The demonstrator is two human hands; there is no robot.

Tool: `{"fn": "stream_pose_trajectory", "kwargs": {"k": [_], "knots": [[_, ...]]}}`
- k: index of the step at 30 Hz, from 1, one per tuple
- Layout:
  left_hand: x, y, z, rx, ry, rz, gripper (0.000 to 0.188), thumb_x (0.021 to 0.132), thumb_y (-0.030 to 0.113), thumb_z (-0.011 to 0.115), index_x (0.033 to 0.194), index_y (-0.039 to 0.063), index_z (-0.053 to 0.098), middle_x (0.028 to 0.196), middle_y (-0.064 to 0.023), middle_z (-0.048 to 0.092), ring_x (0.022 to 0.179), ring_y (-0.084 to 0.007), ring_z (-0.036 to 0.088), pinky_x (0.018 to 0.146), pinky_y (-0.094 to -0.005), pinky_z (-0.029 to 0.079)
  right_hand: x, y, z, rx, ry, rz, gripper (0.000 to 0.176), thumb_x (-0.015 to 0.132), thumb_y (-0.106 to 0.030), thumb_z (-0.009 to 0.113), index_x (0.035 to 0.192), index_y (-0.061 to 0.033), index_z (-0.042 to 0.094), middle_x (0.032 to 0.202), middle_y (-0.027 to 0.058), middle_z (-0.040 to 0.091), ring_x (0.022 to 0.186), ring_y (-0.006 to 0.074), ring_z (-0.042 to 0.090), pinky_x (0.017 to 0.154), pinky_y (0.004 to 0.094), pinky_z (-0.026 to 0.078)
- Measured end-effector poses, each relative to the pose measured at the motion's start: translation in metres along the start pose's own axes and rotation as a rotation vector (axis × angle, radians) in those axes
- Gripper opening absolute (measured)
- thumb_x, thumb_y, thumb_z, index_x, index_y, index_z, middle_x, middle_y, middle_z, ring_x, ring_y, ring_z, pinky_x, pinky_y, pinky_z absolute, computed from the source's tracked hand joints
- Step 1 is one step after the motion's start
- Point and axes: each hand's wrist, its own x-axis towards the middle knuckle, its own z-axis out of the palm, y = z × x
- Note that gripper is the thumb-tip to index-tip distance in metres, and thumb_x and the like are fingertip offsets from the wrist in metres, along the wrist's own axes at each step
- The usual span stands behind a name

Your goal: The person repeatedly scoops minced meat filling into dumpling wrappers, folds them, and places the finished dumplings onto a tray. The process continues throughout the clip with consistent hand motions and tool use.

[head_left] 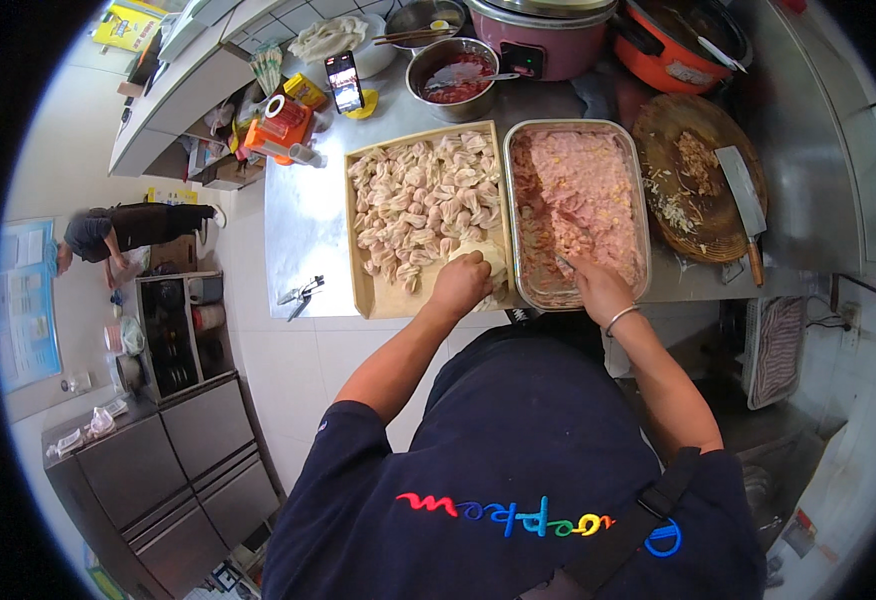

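My left hand [462, 283] is closed around a pale dough wrapper [487, 259] at the near right corner of a wooden tray [389, 304]. Part of the wrapper is hidden by the fingers. Many folded wontons [430, 199] cover the tray beyond this hand. Over the near side of a metal pan [579, 126], my right hand [603, 292] grips a thin utensil [564, 261], whose tip touches or nearly touches the filling; most of its length is hidden. Pink minced meat filling [584, 176] with yellowish bits lies in the pan, thinner along its left side.
Right of the pan, a cleaver [742, 191] rests on a round chopping board [700, 127] with chopped scraps. A pot of red sauce [457, 79], a rice cooker [539, 37], an orange pot [674, 49] and a propped phone [344, 82] stand behind. A person [130, 232] is at the left.
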Motion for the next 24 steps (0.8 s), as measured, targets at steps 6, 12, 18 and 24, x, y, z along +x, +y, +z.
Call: {"fn": "stream_pose_trajectory", "kwargs": {"k": [6, 12, 18, 24], "knots": [[0.006, -0.014, -0.001, -0.184, -0.020, -0.105, 0.016, 0.078, 0.019, 0.068, 0.079, 0.003, 0.069, 0.084, -0.0150, 0.066, 0.079, -0.0341, 0.067, 0.072, -0.0448, 0.054, 0.027, -0.011, 0.008, -0.196, -0.001, 0.020, 0.037, 0.093, -0.011, 0.052, 0.129, -0.0095, 0.063, 0.099, 0.0212, 0.069, 0.093, 0.0394, 0.066, 0.078, 0.0503, 0.053], [0.005, -0.041, -0.005, -0.775, 0.167, -0.659, 0.024, 0.091, 0.019, 0.065, 0.081, -0.002, 0.065, 0.075, -0.0068, 0.066, 0.070, -0.0141, 0.061, 0.066, -0.0300, 0.050, 0.046, -0.001, 0.025, -0.273, -0.138, -0.002, 0.032, 0.092, -0.014, 0.050, 0.117, -0.0033, 0.068, 0.091, 0.0247, 0.070, 0.088, 0.0427, 0.069, 0.080, 0.0510, 0.054], [-0.004, -0.052, -0.034, -1.602, 0.418, -0.325, 0.025, 0.096, 0.024, 0.054, 0.102, 0.002, 0.064, 0.108, -0.0104, 0.067, 0.101, -0.0211, 0.062, 0.093, -0.0348, 0.048, 0.055, 0.033, 0.060, 0.018, -0.037, -0.138, 0.033, 0.091, -0.015, 0.053, 0.116, -0.0023, 0.071, 0.094, 0.0255, 0.071, 0.087, 0.0389, 0.070, 0.079, 0.0485, 0.056], [0.006, -0.023, -0.087, -2.396, 0.543, -0.323, 0.058, 0.098, 0.043, 0.043, 0.134, -0.002, 0.056, 0.132, -0.0177, 0.062, 0.126, -0.0312, 0.057, 0.113, -0.0439, 0.041, 0.056, 0.045, 0.053, 0.933, -0.306, 0.322, 0.032, 0.101, -0.011, 0.051, 0.129, -0.0032, 0.066, 0.070, -0.0015, 0.057, 0.055, 0.0091, 0.049, 0.047, 0.0257, 0.039]]}}
